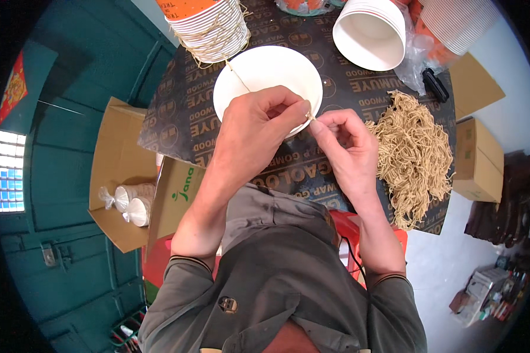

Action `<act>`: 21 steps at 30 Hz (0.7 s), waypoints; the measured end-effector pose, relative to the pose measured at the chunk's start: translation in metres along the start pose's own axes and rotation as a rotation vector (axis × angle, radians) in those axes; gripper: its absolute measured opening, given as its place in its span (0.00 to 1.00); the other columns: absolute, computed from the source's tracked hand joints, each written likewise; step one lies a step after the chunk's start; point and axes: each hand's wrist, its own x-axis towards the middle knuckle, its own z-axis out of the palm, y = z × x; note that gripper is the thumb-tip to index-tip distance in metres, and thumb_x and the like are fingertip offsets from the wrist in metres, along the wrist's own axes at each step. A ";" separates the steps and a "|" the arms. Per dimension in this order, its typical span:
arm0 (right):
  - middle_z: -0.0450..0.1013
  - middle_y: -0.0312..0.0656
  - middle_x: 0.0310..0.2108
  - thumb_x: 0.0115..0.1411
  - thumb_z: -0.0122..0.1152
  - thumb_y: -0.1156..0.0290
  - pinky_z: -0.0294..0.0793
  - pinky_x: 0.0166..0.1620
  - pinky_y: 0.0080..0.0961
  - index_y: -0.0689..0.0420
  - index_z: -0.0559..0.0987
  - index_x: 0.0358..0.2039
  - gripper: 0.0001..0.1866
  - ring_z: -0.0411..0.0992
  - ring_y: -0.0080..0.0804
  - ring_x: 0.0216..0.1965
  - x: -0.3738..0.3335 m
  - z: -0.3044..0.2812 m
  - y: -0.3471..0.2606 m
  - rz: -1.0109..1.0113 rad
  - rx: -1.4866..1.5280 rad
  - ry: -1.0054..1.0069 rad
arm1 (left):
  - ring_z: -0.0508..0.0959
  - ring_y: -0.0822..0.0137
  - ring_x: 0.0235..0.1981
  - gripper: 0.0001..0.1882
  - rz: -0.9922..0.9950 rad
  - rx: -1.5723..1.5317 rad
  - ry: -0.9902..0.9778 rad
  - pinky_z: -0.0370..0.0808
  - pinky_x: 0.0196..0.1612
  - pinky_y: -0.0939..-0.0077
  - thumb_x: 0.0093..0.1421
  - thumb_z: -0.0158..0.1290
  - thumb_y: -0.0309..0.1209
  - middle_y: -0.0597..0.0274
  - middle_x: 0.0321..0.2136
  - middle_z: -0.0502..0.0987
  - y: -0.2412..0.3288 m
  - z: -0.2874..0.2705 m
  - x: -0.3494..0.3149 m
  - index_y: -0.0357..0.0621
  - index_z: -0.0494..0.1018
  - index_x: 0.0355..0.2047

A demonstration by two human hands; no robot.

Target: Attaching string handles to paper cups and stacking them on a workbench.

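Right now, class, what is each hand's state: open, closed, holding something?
Left hand: closed, pinching beige string between thumb and fingers.
Right hand: closed, pinching the string beside it.

A dark table point(350, 88) with brown printing all over it, and lots of stuff on top.
Near the middle, toward eleven o'clock, sits a big white bowl point(277, 67). At ten to eleven is a tall stack of tubs point(215, 35) (strings hang all over it!). At one o'clock are white tubs point(371, 35), open end facing the person. At two is a crinkly clear bag point(414, 67), beside a small black thing point(435, 85). A messy heap of tan strings point(415, 159) fills four o'clock.
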 end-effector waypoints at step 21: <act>0.81 0.41 0.48 0.71 0.67 0.78 0.76 0.49 0.20 0.63 0.81 0.41 0.02 0.76 0.17 0.43 0.004 -0.010 0.011 -0.154 0.096 -0.015 | 0.81 0.75 0.30 0.13 0.057 0.072 0.081 0.77 0.36 0.75 0.73 0.58 0.34 0.60 0.29 0.86 0.002 0.003 0.003 0.34 0.83 0.41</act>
